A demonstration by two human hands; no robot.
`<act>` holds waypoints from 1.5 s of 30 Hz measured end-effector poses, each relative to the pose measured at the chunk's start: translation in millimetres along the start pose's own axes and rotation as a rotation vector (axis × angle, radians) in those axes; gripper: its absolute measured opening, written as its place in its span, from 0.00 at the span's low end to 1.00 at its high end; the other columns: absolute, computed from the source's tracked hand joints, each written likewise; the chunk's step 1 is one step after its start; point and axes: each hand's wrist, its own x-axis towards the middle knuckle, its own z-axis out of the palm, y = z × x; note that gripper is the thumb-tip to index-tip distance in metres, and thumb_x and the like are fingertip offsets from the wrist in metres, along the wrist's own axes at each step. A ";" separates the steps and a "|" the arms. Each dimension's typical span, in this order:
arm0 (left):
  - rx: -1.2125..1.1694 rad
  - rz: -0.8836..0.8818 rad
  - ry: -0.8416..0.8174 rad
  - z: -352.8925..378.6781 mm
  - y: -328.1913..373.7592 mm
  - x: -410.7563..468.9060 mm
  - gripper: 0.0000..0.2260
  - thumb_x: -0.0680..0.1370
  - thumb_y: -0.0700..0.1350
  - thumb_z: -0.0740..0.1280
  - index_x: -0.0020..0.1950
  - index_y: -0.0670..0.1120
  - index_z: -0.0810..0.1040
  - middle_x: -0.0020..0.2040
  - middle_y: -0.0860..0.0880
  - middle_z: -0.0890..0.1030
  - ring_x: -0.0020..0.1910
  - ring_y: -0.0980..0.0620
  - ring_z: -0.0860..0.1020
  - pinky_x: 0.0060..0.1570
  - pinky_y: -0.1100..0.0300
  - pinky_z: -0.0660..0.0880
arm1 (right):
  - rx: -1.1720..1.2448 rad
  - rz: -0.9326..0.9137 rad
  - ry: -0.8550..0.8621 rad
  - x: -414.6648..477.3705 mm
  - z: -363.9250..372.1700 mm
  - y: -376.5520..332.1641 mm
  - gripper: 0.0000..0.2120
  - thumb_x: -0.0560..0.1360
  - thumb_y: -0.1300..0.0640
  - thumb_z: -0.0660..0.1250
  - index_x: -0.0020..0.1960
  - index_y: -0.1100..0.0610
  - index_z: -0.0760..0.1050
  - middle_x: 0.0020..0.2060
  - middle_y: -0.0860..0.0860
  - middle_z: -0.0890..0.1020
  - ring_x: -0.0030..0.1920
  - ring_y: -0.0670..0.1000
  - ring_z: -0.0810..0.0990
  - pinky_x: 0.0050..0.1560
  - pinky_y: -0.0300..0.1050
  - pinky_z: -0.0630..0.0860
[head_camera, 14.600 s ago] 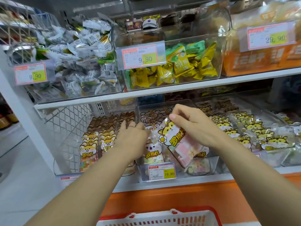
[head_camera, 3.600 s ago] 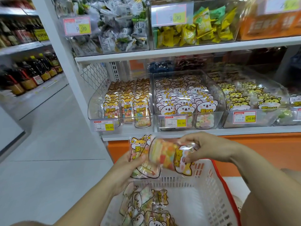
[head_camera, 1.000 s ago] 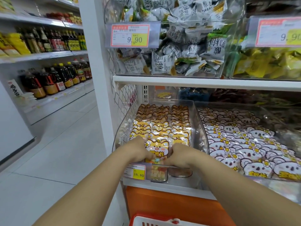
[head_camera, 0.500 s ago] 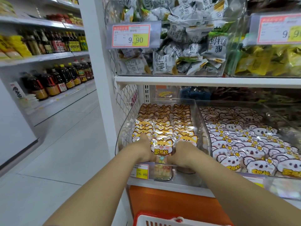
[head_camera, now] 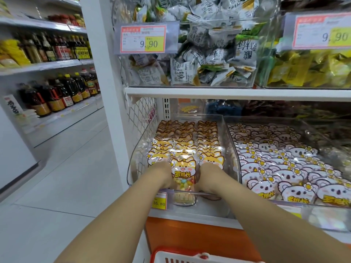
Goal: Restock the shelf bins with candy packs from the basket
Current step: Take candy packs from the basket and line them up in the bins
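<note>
The person stands at the left end of the lower shelf, both bare forearms reaching into the clear bin that sits there. The left hand and the right hand are sunk in at the bin's front edge, one on each side of an upright candy pack with an orange cat face, touching its sides. The fingers of both hands are buried among the packs, so I cannot tell whether they grip it or lie straight. Behind that pack stand three rows of the same cat packs, running to the bin's back wall. A price tag reading 16.80 hangs on the bin's front. Just to the right lie koala packs in a second bin. The red-rimmed basket shows below the shelf; its inside is out of sight. Grey-white packets fill a bin on the upper shelf.
</note>
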 end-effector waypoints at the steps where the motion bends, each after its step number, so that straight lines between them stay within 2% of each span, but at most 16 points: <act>1: 0.013 0.007 -0.004 -1.1 -0.2 -1.3 0.26 0.75 0.52 0.74 0.69 0.42 0.74 0.63 0.43 0.79 0.61 0.44 0.78 0.60 0.54 0.76 | -0.029 -0.005 -0.024 -2.2 -2.3 -0.7 0.19 0.72 0.52 0.74 0.58 0.62 0.78 0.53 0.56 0.82 0.50 0.54 0.80 0.47 0.43 0.76; 4: 0.104 0.010 -0.029 -7.0 1.4 -6.1 0.22 0.77 0.52 0.72 0.67 0.42 0.77 0.62 0.43 0.79 0.61 0.44 0.78 0.61 0.54 0.76 | -0.111 -0.057 -0.087 -13.1 -14.1 -5.7 0.16 0.75 0.49 0.70 0.54 0.61 0.79 0.52 0.56 0.81 0.53 0.56 0.80 0.52 0.45 0.76; 6: 0.149 0.012 -0.023 -9.6 3.3 -10.7 0.21 0.78 0.52 0.70 0.67 0.43 0.77 0.62 0.43 0.79 0.61 0.44 0.78 0.61 0.54 0.76 | -0.117 -0.085 -0.076 -22.0 -23.1 -7.8 0.14 0.77 0.46 0.68 0.47 0.58 0.75 0.45 0.55 0.78 0.48 0.55 0.77 0.47 0.44 0.73; 9: 0.105 -0.006 0.049 -11.7 4.3 -25.1 0.18 0.76 0.52 0.71 0.62 0.43 0.79 0.58 0.44 0.81 0.58 0.45 0.79 0.56 0.55 0.78 | -0.039 -0.114 0.068 -39.2 -26.1 -6.8 0.16 0.75 0.46 0.71 0.41 0.59 0.75 0.35 0.52 0.75 0.44 0.54 0.76 0.36 0.42 0.71; 12: -0.050 0.005 0.268 -7.9 4.4 -58.4 0.16 0.76 0.51 0.70 0.60 0.46 0.77 0.56 0.45 0.81 0.56 0.44 0.80 0.51 0.54 0.77 | 0.090 -0.234 0.245 -63.1 -17.3 1.2 0.10 0.72 0.50 0.72 0.46 0.57 0.79 0.41 0.54 0.82 0.46 0.56 0.81 0.44 0.47 0.78; 15: -0.190 0.241 0.576 12.6 8.4 -105.5 0.17 0.78 0.47 0.67 0.67 0.51 0.73 0.59 0.48 0.81 0.59 0.44 0.79 0.57 0.48 0.77 | 0.142 -0.441 0.369 -108.0 -8.8 15.0 0.14 0.74 0.52 0.69 0.59 0.52 0.78 0.52 0.51 0.83 0.54 0.54 0.81 0.54 0.50 0.78; 18: -0.352 0.531 0.648 58.4 13.2 -151.3 0.13 0.78 0.46 0.65 0.63 0.51 0.77 0.58 0.51 0.82 0.57 0.50 0.80 0.55 0.51 0.77 | 0.211 -0.607 0.457 -151.7 16.3 45.0 0.14 0.73 0.56 0.69 0.58 0.53 0.80 0.53 0.49 0.84 0.54 0.51 0.82 0.56 0.47 0.77; 22: -0.299 0.476 0.400 147.1 14.3 -166.5 0.10 0.81 0.47 0.64 0.61 0.54 0.78 0.55 0.54 0.83 0.53 0.53 0.80 0.51 0.53 0.78 | 0.246 -0.431 0.233 -179.1 86.9 100.9 0.07 0.76 0.57 0.69 0.53 0.52 0.81 0.44 0.45 0.84 0.45 0.46 0.81 0.50 0.46 0.79; 26: -0.279 0.341 0.081 243.2 -1.5 -151.3 0.09 0.82 0.47 0.63 0.60 0.52 0.79 0.55 0.54 0.82 0.52 0.53 0.80 0.52 0.53 0.78 | 0.246 -0.115 0.007 -175.8 165.2 163.7 0.09 0.78 0.55 0.68 0.57 0.52 0.80 0.48 0.45 0.81 0.49 0.45 0.79 0.52 0.38 0.75; 29: -0.146 0.271 -0.176 306.1 -20.1 -145.9 0.12 0.82 0.48 0.64 0.65 0.51 0.76 0.61 0.52 0.80 0.56 0.51 0.79 0.54 0.57 0.76 | 0.282 0.091 -0.247 -177.0 220.6 211.8 0.11 0.79 0.52 0.68 0.59 0.54 0.78 0.52 0.49 0.81 0.52 0.50 0.80 0.55 0.43 0.76; 31: -0.055 0.240 -0.310 337.7 -29.8 -142.8 0.15 0.82 0.51 0.63 0.69 0.52 0.74 0.63 0.49 0.78 0.60 0.48 0.78 0.57 0.54 0.76 | 0.273 0.191 -0.433 -180.7 253.6 232.0 0.13 0.79 0.50 0.68 0.61 0.54 0.77 0.55 0.51 0.79 0.53 0.51 0.79 0.56 0.45 0.76; 34: 0.029 0.192 -0.411 367.6 -38.5 -135.3 0.16 0.82 0.49 0.60 0.70 0.52 0.73 0.65 0.47 0.75 0.61 0.45 0.76 0.57 0.52 0.76 | 0.311 0.266 -0.571 -182.0 291.1 236.2 0.16 0.78 0.49 0.69 0.63 0.55 0.77 0.59 0.53 0.78 0.56 0.53 0.78 0.57 0.46 0.76; 38: 0.158 0.148 -0.559 394.2 -47.3 -133.0 0.23 0.82 0.48 0.59 0.77 0.53 0.64 0.74 0.45 0.67 0.66 0.42 0.73 0.61 0.48 0.74 | 0.434 0.275 -0.611 -180.5 326.2 212.1 0.18 0.76 0.50 0.71 0.62 0.57 0.75 0.55 0.54 0.79 0.50 0.53 0.78 0.50 0.46 0.76; 42: 0.193 0.155 -0.596 406.0 -51.0 -135.5 0.25 0.83 0.46 0.58 0.79 0.58 0.57 0.77 0.44 0.62 0.67 0.39 0.73 0.61 0.45 0.75 | 0.436 0.283 -0.644 -178.9 359.7 190.1 0.31 0.75 0.47 0.71 0.73 0.52 0.63 0.65 0.53 0.74 0.60 0.55 0.76 0.50 0.44 0.73; 44: 0.233 0.211 -0.516 401.2 -49.1 -138.5 0.26 0.82 0.43 0.61 0.78 0.56 0.58 0.76 0.44 0.61 0.60 0.40 0.77 0.55 0.47 0.79 | 0.360 0.265 -0.622 -177.5 371.6 184.2 0.24 0.75 0.47 0.70 0.67 0.53 0.68 0.59 0.53 0.75 0.55 0.54 0.76 0.48 0.44 0.73; 45: 0.287 0.256 -0.481 397.1 -47.4 -139.9 0.26 0.81 0.42 0.62 0.78 0.54 0.59 0.76 0.44 0.60 0.59 0.41 0.77 0.53 0.48 0.78 | 0.320 0.245 -0.610 -176.3 372.0 182.7 0.16 0.75 0.48 0.70 0.58 0.54 0.72 0.52 0.52 0.76 0.49 0.52 0.76 0.44 0.44 0.72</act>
